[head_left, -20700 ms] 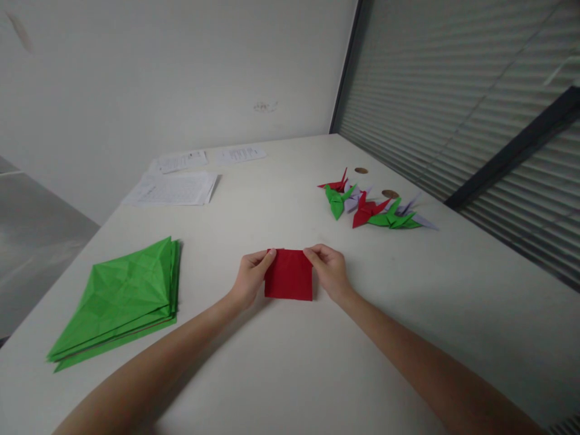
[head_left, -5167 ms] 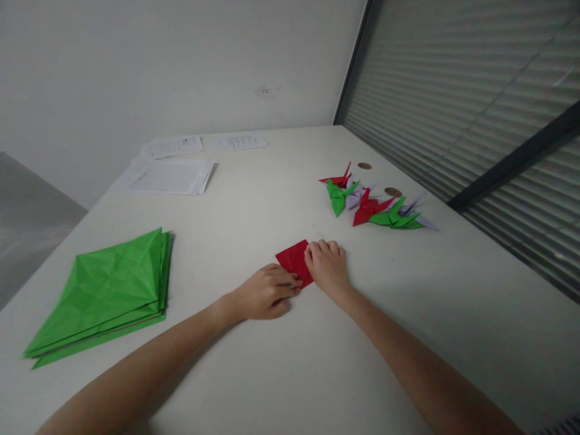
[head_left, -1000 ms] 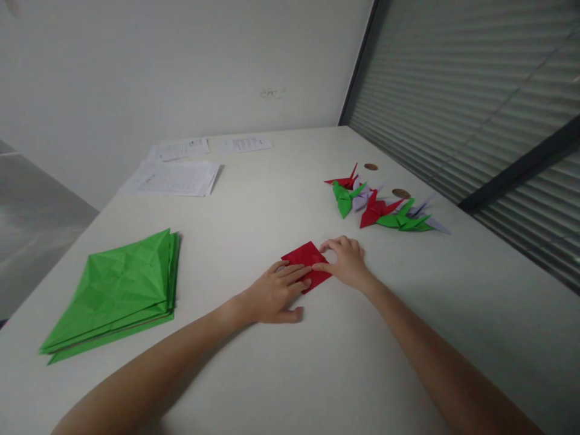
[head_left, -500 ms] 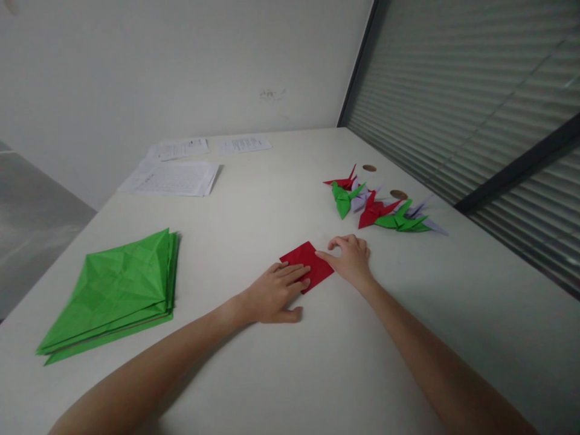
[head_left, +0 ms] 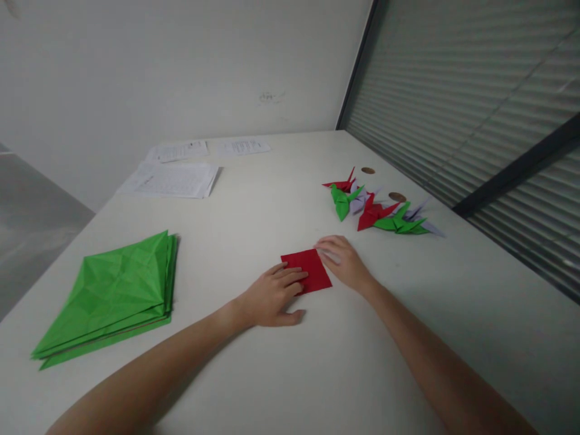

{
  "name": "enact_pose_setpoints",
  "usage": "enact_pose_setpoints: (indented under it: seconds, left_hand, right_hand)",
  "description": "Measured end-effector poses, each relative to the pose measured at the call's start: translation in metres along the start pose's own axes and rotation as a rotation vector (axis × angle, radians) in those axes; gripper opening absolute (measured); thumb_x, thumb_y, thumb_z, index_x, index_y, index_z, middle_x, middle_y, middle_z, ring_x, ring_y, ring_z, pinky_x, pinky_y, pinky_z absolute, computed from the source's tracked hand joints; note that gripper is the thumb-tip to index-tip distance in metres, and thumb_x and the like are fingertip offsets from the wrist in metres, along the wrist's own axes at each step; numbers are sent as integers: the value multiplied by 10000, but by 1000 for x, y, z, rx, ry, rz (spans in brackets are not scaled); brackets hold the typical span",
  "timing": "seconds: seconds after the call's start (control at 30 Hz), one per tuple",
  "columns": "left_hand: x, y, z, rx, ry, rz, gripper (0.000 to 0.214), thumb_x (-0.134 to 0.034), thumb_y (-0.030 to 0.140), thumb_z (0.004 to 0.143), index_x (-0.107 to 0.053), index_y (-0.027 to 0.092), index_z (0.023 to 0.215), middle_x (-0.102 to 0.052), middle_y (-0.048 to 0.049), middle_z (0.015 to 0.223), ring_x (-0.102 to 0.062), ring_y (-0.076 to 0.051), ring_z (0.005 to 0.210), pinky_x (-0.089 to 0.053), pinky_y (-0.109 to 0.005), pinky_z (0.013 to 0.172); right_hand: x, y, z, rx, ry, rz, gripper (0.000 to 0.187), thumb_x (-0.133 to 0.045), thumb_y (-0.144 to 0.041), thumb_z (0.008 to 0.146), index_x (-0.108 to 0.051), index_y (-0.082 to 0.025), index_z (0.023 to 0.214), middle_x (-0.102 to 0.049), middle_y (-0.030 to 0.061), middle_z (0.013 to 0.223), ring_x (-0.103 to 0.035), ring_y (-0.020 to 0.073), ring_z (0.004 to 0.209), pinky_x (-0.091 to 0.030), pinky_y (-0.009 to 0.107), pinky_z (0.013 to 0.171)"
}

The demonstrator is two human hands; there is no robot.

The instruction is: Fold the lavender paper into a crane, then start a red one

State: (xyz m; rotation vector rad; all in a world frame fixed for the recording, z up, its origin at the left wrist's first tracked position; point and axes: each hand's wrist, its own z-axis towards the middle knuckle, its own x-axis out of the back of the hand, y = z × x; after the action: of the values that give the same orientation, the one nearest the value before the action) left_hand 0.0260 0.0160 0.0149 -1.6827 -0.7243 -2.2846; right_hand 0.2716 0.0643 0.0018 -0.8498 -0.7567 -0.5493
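A small square of red folding paper [head_left: 315, 269] lies on the white table in front of me. My left hand [head_left: 277, 294] rests flat on its left part, fingers stretched out and thumb apart, hiding the lower left corner. At the upper right edge of the paper is my right hand [head_left: 344, 258]. Its fingertips reach the top right corner, and a gap shows between fingers and thumb. Beyond it lie several folded paper cranes, among them a green crane [head_left: 342, 202], a red crane [head_left: 374, 212] and pale purple ones.
On the left is a stack of creased green paper sheets [head_left: 120, 284]. Printed white papers [head_left: 176, 180] lie at the far left of the table [head_left: 254, 374]. Two round brown discs [head_left: 397, 197] are near the right edge, beside a window with blinds [head_left: 453, 90].
The red paper has turned a little clockwise. My right fingers have moved from its right side to the top right corner and straightened. My left hand stays flat on the paper.
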Motion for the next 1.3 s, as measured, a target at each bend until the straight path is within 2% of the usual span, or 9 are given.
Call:
enact_pose_setpoints:
  seconds: [0.1, 0.2, 0.37, 0.5, 0.63, 0.83, 0.97, 1.1, 1.3]
  left_hand:
    - [1, 4, -1, 54, 54, 54, 422, -509, 497, 886, -592, 172, 1142, -605, -129, 1304, -495, -281, 1295, -228, -488, 1175]
    - [1, 9, -1, 157, 98, 130, 486, -468, 508, 911, -555, 163, 1242, -601, -151, 1300, -408, -322, 1363, -208, -546, 1159]
    - [-3, 7, -4, 178, 69, 120, 518, -459, 526, 915, -571, 138, 1239, -561, -194, 1344, -486, -336, 1283, -335, -531, 1086]
    - [-4, 4, -4, 159, 72, 99, 512, -496, 523, 898, -575, 169, 1260, -540, -151, 1370, -417, -354, 1335, -309, -529, 1117]
    - [-3, 4, -4, 136, 46, 75, 475, -512, 520, 891, -589, 199, 1232, -526, -128, 1386, -383, -357, 1364, -292, -541, 1129]
    - [-4, 5, -4, 137, 54, 66, 418, -553, 495, 866, -590, 196, 1156, -382, -191, 1502, -349, -334, 1400, -282, -551, 1124]
    - [-4, 5, -3, 143, 42, 72, 414, -556, 503, 859, -582, 197, 1136, -389, -203, 1497, -353, -326, 1400, -277, -549, 1123]
    - [-3, 5, -3, 152, 39, 69, 426, -560, 507, 858, -580, 197, 1150, -382, -202, 1502, -347, -321, 1405, -269, -539, 1131]
    - [-3, 5, -3, 177, 47, 47, 490, -583, 513, 831, -555, 206, 1212, -412, -171, 1491, -350, -309, 1406, -248, -530, 1154]
  right_hand:
    - [1, -15, 0, 195, -164, 37, 211, -515, -244, 915, -714, -245, 986, -691, 62, 1024, -573, 219, 1035, -427, 405, 928]
    - [2, -28, -1, 190, -213, -10, 216, -527, -269, 911, -722, -226, 992, -705, 54, 855, -611, 200, 860, -430, 389, 856]
    - [-5, -27, -2, -26, -67, -88, 260, -502, -324, 933, -692, -206, 1066, -689, 57, 830, -608, 202, 803, -431, 360, 802]
    - [-14, -19, -5, -247, 23, -246, 324, -590, -418, 880, -679, -194, 1097, -648, 93, 952, -578, 254, 896, -421, 396, 844]
    - [-19, -20, -8, -302, 17, -229, 258, -628, -404, 853, -673, -228, 1037, -648, 73, 988, -576, 260, 937, -402, 401, 849]
    - [-19, -23, -6, -322, 33, -159, 162, -645, -375, 828, -619, -234, 905, -677, 46, 927, -581, 250, 908, -376, 385, 810]
    - [-20, -21, -6, -345, 24, -174, 136, -666, -364, 817, -628, -238, 848, -681, 51, 927, -560, 266, 898, -379, 398, 800]
    - [-20, -20, -5, -240, -30, -44, 66, -637, -255, 845, -663, -227, 899, -674, 48, 918, -579, 237, 897, -420, 400, 835]
    - [-20, -19, -4, -30, -47, 74, 245, -552, -166, 891, -734, -260, 1026, -615, 49, 880, -574, 201, 867, -485, 364, 822]
